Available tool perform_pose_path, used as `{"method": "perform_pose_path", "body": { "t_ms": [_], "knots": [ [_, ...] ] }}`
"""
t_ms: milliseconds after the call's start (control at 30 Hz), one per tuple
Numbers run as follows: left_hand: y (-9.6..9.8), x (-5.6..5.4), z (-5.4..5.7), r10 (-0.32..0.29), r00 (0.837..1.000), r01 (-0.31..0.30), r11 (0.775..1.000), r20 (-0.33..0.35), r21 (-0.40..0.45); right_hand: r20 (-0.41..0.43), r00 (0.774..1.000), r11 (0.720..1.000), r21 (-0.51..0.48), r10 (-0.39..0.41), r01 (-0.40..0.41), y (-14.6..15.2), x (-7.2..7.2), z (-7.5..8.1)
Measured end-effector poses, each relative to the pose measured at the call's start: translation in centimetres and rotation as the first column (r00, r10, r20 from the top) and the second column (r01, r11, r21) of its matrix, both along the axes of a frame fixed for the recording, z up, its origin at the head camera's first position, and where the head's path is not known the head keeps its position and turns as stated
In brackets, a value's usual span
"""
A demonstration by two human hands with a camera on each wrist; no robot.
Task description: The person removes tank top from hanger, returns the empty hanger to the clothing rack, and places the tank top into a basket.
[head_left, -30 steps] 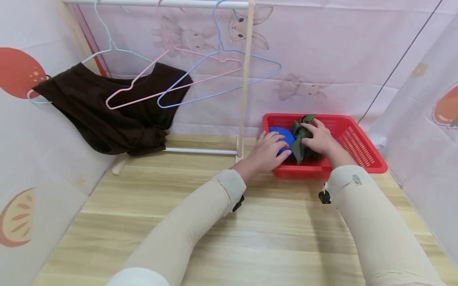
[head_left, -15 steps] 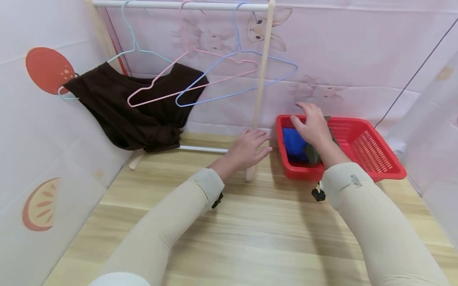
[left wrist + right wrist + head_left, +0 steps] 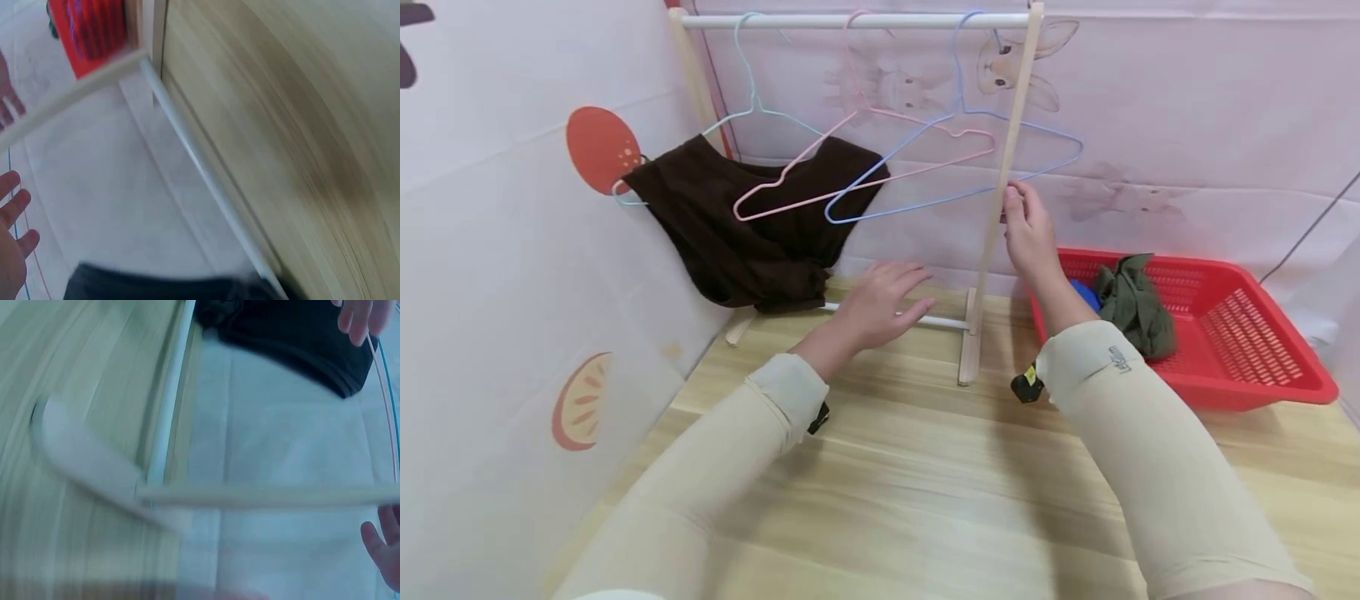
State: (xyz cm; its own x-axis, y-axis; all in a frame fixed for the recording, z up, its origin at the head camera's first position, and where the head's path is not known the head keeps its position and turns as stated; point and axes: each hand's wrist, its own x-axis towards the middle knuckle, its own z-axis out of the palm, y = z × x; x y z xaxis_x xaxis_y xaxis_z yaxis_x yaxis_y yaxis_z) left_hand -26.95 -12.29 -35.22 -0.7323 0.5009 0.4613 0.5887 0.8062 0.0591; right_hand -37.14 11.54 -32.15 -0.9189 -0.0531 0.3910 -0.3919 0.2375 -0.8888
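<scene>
My left hand (image 3: 880, 304) hovers in front of the rack's lower rod with its fingers extended, holding nothing. My right hand (image 3: 1032, 233) is at the wooden post (image 3: 1000, 200) on the rack's right side, level with the blue hanger's (image 3: 917, 208) lower bar. Its thumb and fingers stand apart in the right wrist view, with some fingers partly hidden behind the post. The pink hanger (image 3: 805, 202) hangs bare next to the blue one. A dark brown garment (image 3: 752, 225) hangs on the mint hanger (image 3: 730, 121) at the left.
Right of the rack stands a red basket (image 3: 1225, 392) with a dark green cloth (image 3: 1135, 308) and a blue cloth (image 3: 1085, 293) inside. The rack's white lower rod (image 3: 943, 322) and wooden foot (image 3: 970, 358) are low over the wooden table (image 3: 910, 483). Printed fabric walls enclose the back and sides.
Both hands have left the basket and its cloths. My right hand has moved left to the rack's post, my left hand left to in front of the rack. The head view has turned left.
</scene>
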Motion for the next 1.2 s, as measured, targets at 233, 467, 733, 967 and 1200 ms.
{"method": "perform_pose_path", "body": {
  "t_ms": [233,467,733,967,1200],
  "knots": [
    [-4.3,0.9,2.3,0.023,0.977,-0.013,0.999,-0.212,0.051,0.049,0.997,0.985,-0.158,-0.056,0.063,0.1,-0.5,-0.5],
    [-9.1,1.1,6.6,0.061,0.928,-0.024,0.994,-0.368,0.103,0.055,0.993,0.988,-0.108,-0.105,0.111,0.7,-0.9,-0.6],
    [-13.9,-0.1,11.6,0.223,0.863,-0.166,0.973,-0.454,0.161,0.089,0.994,0.994,-0.084,-0.062,0.069,-0.5,-1.3,-0.9],
    [-16.7,-3.2,14.8,0.402,0.829,-0.37,0.916,-0.389,0.158,0.082,0.994,0.991,-0.107,-0.066,0.075,-1.4,-1.3,-1.3],
    [-17.8,-6.9,16.0,0.516,0.802,-0.51,0.854,-0.301,0.105,0.117,0.992,0.99,-0.125,-0.049,0.064,-1.3,-1.2,-1.1]
  ]
}}
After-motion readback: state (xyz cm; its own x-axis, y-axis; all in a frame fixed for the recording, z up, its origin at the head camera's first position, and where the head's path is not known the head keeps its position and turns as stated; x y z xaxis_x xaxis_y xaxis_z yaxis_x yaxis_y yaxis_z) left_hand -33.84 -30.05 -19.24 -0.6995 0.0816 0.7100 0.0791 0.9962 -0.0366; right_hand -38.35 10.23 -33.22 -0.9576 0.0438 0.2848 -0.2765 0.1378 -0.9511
